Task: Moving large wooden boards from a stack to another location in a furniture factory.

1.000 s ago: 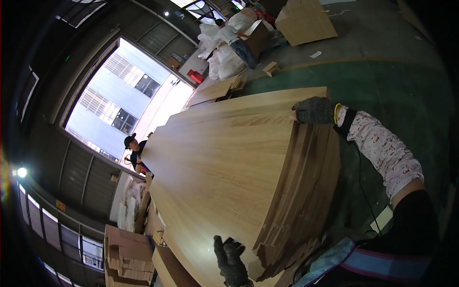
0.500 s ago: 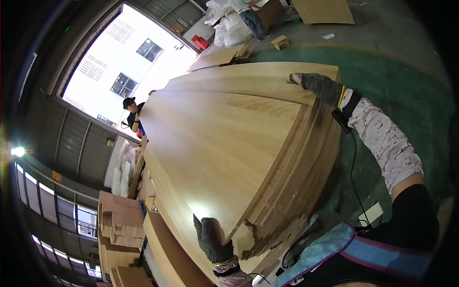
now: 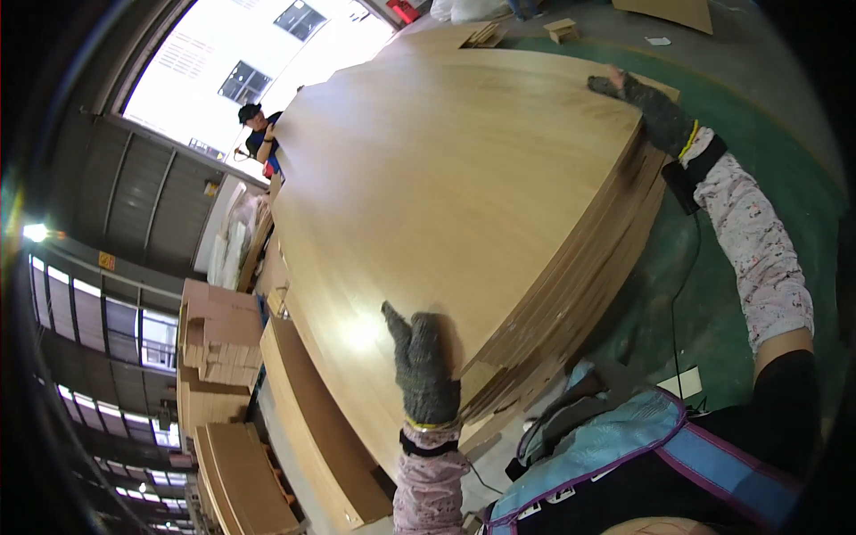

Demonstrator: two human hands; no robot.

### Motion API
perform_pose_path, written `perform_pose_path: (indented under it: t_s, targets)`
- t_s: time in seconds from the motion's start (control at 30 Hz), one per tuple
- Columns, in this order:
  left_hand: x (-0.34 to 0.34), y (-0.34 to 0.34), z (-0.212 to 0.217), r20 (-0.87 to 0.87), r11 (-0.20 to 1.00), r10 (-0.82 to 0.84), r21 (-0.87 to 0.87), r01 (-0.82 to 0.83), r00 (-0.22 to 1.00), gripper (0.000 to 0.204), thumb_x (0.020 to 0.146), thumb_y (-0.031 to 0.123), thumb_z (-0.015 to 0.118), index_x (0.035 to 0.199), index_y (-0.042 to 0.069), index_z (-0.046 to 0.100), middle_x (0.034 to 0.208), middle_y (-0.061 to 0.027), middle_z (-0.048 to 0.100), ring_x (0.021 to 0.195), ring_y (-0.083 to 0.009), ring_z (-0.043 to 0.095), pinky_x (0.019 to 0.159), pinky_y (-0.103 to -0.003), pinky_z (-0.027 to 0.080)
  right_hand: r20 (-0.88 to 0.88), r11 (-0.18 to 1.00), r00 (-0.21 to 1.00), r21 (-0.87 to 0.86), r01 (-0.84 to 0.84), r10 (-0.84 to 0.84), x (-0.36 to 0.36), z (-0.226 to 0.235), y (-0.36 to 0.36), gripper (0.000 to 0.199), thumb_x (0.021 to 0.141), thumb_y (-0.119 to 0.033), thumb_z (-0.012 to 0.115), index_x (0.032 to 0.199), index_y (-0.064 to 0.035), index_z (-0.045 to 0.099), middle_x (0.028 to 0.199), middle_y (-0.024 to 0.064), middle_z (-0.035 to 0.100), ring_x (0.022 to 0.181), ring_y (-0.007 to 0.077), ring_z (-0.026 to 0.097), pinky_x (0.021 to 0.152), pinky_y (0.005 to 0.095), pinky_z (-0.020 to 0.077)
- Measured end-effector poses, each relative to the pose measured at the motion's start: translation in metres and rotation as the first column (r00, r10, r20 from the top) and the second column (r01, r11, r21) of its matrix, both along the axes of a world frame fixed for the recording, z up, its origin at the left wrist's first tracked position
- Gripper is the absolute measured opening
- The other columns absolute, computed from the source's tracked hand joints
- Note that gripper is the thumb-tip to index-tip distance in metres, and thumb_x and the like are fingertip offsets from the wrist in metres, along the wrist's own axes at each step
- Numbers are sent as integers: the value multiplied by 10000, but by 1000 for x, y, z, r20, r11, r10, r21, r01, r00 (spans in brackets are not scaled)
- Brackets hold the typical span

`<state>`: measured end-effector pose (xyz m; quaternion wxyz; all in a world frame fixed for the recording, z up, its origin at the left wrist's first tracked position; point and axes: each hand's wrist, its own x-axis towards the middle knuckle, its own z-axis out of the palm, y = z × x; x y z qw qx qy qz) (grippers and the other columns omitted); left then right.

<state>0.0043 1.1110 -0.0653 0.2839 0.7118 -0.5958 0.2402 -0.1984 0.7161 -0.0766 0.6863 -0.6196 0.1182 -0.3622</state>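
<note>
A large, pale wood-grain panel [image 3: 428, 196] lies on top of a stack of similar panels [image 3: 557, 312] in front of me. My left hand [image 3: 426, 370], in a dark grey knit glove, rests on the panel's near left part, fingers stretched over the surface and apart from the thumb. At the far right corner, my right hand [image 3: 655, 111] lies over the panel's end in a matching glove; its fingers reach across the top and one bare fingertip shows. Whether anything of that hand hooks beneath the edge is hidden.
A co-worker in a dark cap [image 3: 259, 134] stands at the panel's far left end. Stacked brown boards [image 3: 218, 330] and a long brown board [image 3: 312, 428] lie left. A small wooden stool [image 3: 562, 31] stands on the floor beyond. A black cable [image 3: 687, 294] hangs from my right wrist.
The top panel has shifted toward the far right and covers the panel strip that showed beyond it. My left hand lies further onto the surface. The view has tilted down.
</note>
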Motion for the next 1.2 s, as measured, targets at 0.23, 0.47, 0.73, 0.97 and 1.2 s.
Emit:
perform_pose_path:
  t_s: [0.23,0.47,0.73,0.97,1.2]
  targets:
    - [-11,-16,-2,-163,985,158,96,-144,974,181,742,-66,505,906,10,524,800,-151,536,805,-362,554,1029,-511,288,52,935,990,-327,138,-128,-12,-23,-22,445,951,-192,394,1373,-74,321,1392,96,369,1251,177,379,1039,286,288]
    - [-10,-12,-24,-240,995,100,10,-100,966,591,703,-84,606,1256,37,434,1222,-217,491,1180,-422,429,958,-458,387,102,156,869,-967,201,-484,-27,-47,-63,441,939,-94,385,1367,-21,307,1423,114,316,1303,191,308,1067,289,219]
    - [-25,-11,-5,-488,988,-130,5,151,863,995,809,551,538,1392,-49,0,1446,-286,47,1359,-333,76,1097,-421,94,201,103,875,-957,272,-441,-33,-57,-79,451,944,-206,424,1353,-36,337,1373,89,372,1246,177,363,1032,290,278]
    - [-49,-16,23,-591,995,-19,66,71,806,1005,798,448,614,1387,-52,-28,1438,-302,40,1351,-370,85,1090,-444,123,274,-132,844,-962,241,-461,-50,-54,-75,461,894,-54,468,1343,-63,367,1323,152,439,1226,266,410,1017,323,317]
    - [-53,-17,29,-604,986,116,166,-18,788,983,811,335,638,1384,-48,-62,1418,-322,112,1314,-371,225,1066,-439,221,-70,558,819,-764,323,-569,-36,-41,-62,386,962,-199,386,1300,-16,413,1324,107,446,1224,198,404,1037,310,284]
